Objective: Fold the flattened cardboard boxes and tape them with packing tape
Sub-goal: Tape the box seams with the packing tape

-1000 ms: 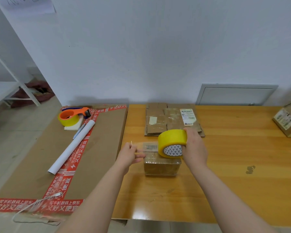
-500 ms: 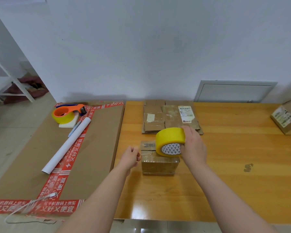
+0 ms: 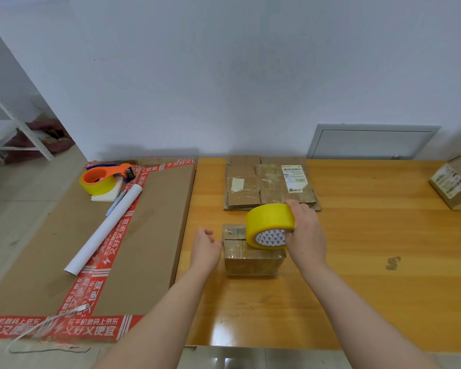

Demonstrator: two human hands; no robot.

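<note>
My right hand (image 3: 305, 233) grips the yellow tape roll (image 3: 269, 225), fingers curled over its rim, resting it on top of the small box (image 3: 253, 258) near the front of the table (image 3: 383, 262). My left hand (image 3: 205, 245) is curled against the box's left edge; I cannot tell whether it pinches anything. The box is closed, its contents hidden. A second closed box (image 3: 455, 182) sits far right. Flattened boxes (image 3: 264, 185) lie in one pile just behind. I count two tape rolls: mine and one in the orange dispenser (image 3: 101, 178).
</note>
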